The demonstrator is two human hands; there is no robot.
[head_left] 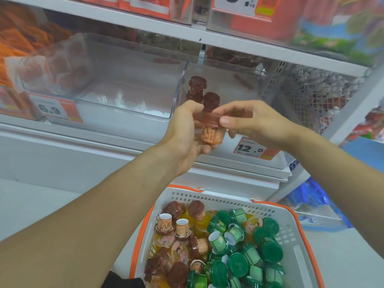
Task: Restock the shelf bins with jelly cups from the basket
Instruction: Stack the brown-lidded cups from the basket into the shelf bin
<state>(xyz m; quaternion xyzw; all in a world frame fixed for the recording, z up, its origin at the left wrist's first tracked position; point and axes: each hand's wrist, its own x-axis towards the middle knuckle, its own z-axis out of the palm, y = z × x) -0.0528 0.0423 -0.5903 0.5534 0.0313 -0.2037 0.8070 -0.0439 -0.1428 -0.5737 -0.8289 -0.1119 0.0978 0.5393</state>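
Dozens of jelly cups [239, 244] heaped in white basket [299, 258] with orange rim, nearest of all: green-lidded ones on right side, brown-lidded and yellow ones on left, some upright, some tipped over

Just above basket, both forearms reaching forward and meeting in front of shelf edge. Left hand [185, 132] cupped from below and side round brown jelly cup [213, 128], fingers curled under its base. Right hand [247, 123] pinching same cup at its reddish lid, thumb on near side, fingers over far side. Cup held roughly upright, label facing camera

Behind hands, clear bin [268, 161] with price tag [252, 149] reading 12.0; two brown-lidded cups [202, 90] stacked or standing inside it, just past fingertips, near its left wall. Beside it on left, second clear bin [128, 84] with tag [56, 109] reading 6.9, blurred orange packets [52, 65] showing at its far left

Farther back, white shelf board [228, 41] overhead, red packaging above it; grey mesh basket [307, 88] at right
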